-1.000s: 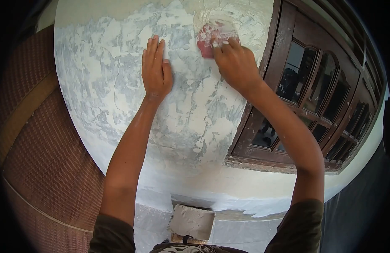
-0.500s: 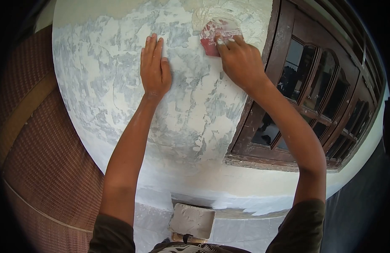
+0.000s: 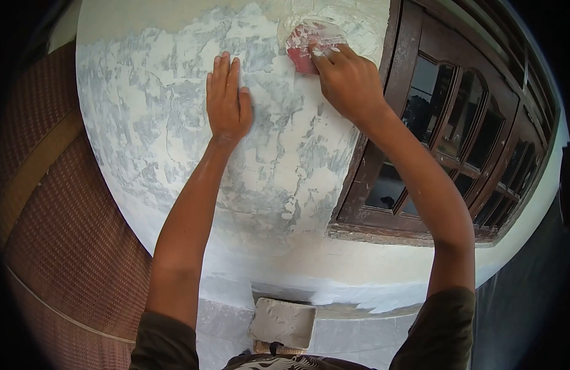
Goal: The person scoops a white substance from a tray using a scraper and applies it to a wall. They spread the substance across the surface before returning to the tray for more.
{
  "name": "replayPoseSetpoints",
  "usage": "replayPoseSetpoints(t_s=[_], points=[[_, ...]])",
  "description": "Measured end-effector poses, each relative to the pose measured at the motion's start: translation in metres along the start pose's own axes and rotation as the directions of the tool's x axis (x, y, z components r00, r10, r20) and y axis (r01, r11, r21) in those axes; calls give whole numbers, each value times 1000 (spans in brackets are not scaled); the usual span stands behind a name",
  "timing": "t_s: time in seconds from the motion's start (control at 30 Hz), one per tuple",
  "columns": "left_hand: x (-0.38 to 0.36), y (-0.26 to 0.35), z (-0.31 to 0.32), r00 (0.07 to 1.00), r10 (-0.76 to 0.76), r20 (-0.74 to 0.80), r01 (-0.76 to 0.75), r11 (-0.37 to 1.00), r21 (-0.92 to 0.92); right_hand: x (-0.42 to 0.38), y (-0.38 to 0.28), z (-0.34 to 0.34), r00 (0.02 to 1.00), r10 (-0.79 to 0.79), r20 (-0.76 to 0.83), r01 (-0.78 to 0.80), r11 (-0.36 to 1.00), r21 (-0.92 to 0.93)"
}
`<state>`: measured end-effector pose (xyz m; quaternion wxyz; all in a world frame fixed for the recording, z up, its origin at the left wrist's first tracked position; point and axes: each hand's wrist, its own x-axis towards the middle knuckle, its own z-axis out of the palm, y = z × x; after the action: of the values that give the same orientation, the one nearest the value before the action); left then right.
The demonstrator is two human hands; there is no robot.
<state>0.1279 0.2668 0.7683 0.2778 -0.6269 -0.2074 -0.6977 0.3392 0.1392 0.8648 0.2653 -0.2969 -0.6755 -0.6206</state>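
Flat against the patchy white and grey wall, my left hand rests with its fingers stretched upward and the thumb a little apart. My right hand grips a red scraper smeared with white paste, fingers and thumb pressed on it. The scraper lies against the upper part of the wall, beside a thick patch of wet cream paste. White paste also sticks to the fingers of my right hand.
A dark brown wooden window with glass panes is at the right. Below, a tray of paste stands near the wall's foot on grey floor tiles. A brown woven screen fills the left side.
My right hand and the scraper have shifted slightly up and to the left. My left hand stays on the wall in nearly the same place.
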Motion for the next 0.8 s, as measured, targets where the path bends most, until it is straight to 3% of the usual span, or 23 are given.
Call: replayPoseSetpoints(t_s=[0.07, 0.13, 0.23, 0.37, 0.5, 0.57, 0.7, 0.8], points=[[0, 0, -1, 1000, -2, 13, 2, 1000, -3, -16, -6, 12, 998, 4, 61, -3, 1000, -26], [2, -2, 0, 999, 11, 38, -11, 1000, 20, -44, -24, 18, 982, -123, 141, 126, 992, -12], [5, -4, 1, 998, 18, 65, -22, 998, 56, -84, -69, -1, 932, -219, 289, 185, 973, 141], [29, -6, 6, 996, 71, 60, -72, 997, 18, -59, -69, -21, 980, -182, 78, 170, 976, 138], [38, -3, 10, 991, 133, 23, -133, 991, -34, 2, -9, -21, 998, 34, -61, -36, 999, -22], [36, -5, 9, 989, 145, 27, -144, 989, -43, 12, 14, -8, 998, 57, 7, -55, 991, -121], [36, -6, 9, 991, 136, 13, -135, 989, -68, -17, 4, 16, 992, 25, 127, -7, 990, -143], [35, -7, 9, 990, 140, 7, -139, 987, -77, -60, -50, 4, 990, -37, 134, 35, 999, 17]])
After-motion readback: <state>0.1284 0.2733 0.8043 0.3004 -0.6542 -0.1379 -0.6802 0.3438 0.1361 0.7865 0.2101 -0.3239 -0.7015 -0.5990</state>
